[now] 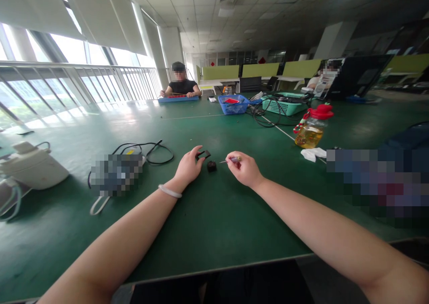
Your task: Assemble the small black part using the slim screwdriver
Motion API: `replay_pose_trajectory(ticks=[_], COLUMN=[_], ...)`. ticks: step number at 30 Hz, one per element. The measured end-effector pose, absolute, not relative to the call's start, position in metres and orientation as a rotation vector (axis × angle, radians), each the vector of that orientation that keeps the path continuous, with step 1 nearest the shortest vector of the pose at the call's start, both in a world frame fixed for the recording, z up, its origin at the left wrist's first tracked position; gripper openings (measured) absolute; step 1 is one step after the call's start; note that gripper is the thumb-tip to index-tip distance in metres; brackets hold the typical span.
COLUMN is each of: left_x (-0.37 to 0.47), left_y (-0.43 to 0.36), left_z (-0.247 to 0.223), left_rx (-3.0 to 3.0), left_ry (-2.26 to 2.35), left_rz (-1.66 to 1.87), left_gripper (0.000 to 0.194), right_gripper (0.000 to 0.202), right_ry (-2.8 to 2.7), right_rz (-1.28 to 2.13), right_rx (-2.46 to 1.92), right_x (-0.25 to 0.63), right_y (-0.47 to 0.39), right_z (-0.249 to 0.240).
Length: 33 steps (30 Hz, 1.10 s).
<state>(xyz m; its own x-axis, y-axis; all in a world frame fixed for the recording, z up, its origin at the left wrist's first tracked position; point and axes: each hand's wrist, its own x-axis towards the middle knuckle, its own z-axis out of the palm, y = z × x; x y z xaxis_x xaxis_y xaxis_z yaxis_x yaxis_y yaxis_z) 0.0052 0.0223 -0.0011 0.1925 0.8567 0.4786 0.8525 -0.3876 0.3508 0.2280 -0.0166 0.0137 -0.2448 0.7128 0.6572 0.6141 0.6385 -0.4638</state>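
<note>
Tool and two dark parts at mid-frame, one pair of hands

Right hand (pixel 244 169), right of centre: closed on a slim tool (pixel 235 159), its thin tip directed left.
Left hand (pixel 190 164), left of centre: thumb and fingers closed about a flat dark piece (pixel 203 154), apart from the right hand; pale bracelet (pixel 170 191) at the wrist.
Small black block (pixel 212 166), centre: on the green table (pixel 214 223), between the hands, just left of the tool's tip.
Black cable (pixel 160 154), left of the left hand: looped, beside a blurred object (pixel 117 174) with a pale strap (pixel 99 203).
White article (pixel 33 165), far left: form unclear.
Blue basket (pixel 233 107), upper centre: red item inside.
Teal basket (pixel 283 106), upper right of centre: dark cables in and beside it.
Clear bottle (pixel 310 132), right: amber contents, red lid.
White tissue (pixel 312 154), right: crumpled, below the bottle.
Blurred bundle (pixel 385 183), lower right.
Seated person (pixel 180 86), upper centre-left: black top, hands at a blue tray (pixel 178 99).
Second person (pixel 317 81), upper right: partly hidden.
</note>
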Motion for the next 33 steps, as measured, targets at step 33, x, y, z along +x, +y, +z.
replay_pose_trajectory(ticks=[33], left_x=[0.014], left_y=[0.012], left_z=[0.005], left_rx=[2.703], left_ry=[1.351], left_rz=[0.682], left_gripper=[0.043], right_gripper=[0.007], right_ry=[-2.206], right_rz=[0.058], right_rx=[-0.66], right_x=[0.227], right_y=[-0.024], right_z=[0.013])
